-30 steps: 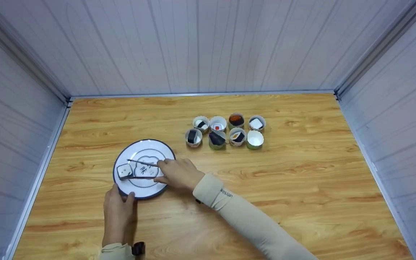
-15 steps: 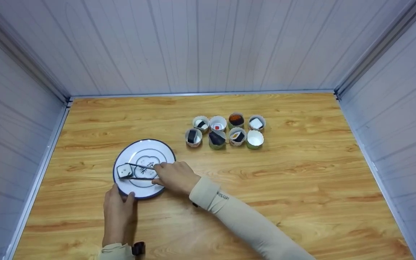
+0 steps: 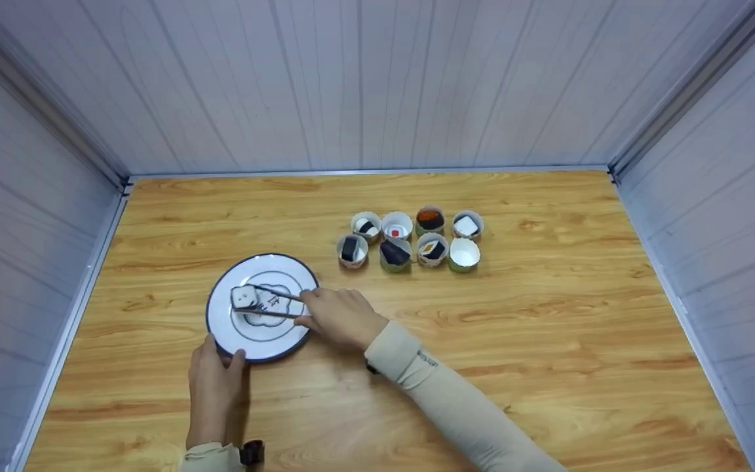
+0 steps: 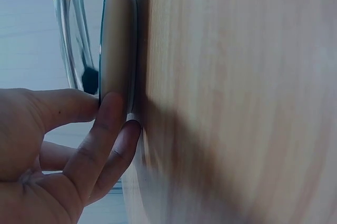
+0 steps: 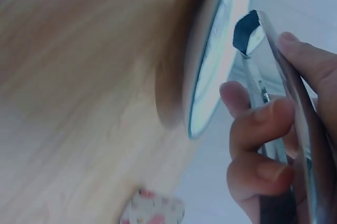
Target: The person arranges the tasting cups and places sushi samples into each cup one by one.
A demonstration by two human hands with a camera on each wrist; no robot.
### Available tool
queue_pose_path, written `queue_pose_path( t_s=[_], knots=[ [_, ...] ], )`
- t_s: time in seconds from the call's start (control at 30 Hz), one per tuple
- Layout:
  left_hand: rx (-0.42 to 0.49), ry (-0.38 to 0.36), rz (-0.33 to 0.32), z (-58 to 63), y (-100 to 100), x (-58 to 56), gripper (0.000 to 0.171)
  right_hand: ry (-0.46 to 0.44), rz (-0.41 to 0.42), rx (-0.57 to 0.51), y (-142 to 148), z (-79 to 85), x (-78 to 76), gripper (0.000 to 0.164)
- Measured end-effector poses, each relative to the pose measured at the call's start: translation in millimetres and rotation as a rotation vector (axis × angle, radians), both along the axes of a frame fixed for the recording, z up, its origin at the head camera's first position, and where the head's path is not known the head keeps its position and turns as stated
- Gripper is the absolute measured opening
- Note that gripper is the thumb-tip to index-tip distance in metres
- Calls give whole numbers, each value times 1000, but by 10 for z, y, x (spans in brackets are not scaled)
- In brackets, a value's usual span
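Observation:
My right hand (image 3: 341,318) grips metal tongs (image 3: 272,314), their two arms on either side of a small white sushi piece (image 3: 244,297) with a dark wrap. The piece is over the left-centre of a white plate (image 3: 266,263) with a blue rim. In the right wrist view the tong tips pinch the sushi piece (image 5: 246,31) above the plate surface (image 5: 208,81), and fingers wrap the tong handles. My left hand (image 3: 215,387) holds the plate's near-left edge, thumb above and fingers against the underside in the left wrist view, where the plate (image 4: 117,34) appears edge-on.
Two rows of paper cups stand beyond the plate to the right. Most hold sushi pieces, such as one topped with orange (image 3: 429,217); the front right cup (image 3: 463,254) shows a bare white inside. Pale panels (image 3: 377,85) enclose the wooden table (image 3: 548,328) at back and sides.
The tongs close on the sushi piece at the plate's left side. The piece then shifts right and away from me, toward the plate's middle, with the right hand. The left hand stays put.

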State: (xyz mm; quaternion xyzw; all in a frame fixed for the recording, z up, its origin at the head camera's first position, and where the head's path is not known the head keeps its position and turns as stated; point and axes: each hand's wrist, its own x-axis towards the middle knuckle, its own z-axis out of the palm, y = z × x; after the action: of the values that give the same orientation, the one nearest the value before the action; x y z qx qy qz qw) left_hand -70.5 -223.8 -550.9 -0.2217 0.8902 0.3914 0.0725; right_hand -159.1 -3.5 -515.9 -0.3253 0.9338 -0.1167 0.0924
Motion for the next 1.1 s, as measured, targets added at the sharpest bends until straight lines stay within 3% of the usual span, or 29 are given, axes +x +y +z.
queue_pose_path(
  t_s=[0.3, 0.57, 1.1],
  knots=[
    [-1, -10, 2, -2, 17, 7, 68, 17, -78, -36, 628, 174, 23, 51],
    [-7, -17, 6, -5, 10, -16, 68, 143, -114, -31, 1184, 236, 125, 47],
    [-17, -19, -7, 2, 6, -16, 67, 260, -286, -93, 2220, 371, 334, 44]
  ],
)
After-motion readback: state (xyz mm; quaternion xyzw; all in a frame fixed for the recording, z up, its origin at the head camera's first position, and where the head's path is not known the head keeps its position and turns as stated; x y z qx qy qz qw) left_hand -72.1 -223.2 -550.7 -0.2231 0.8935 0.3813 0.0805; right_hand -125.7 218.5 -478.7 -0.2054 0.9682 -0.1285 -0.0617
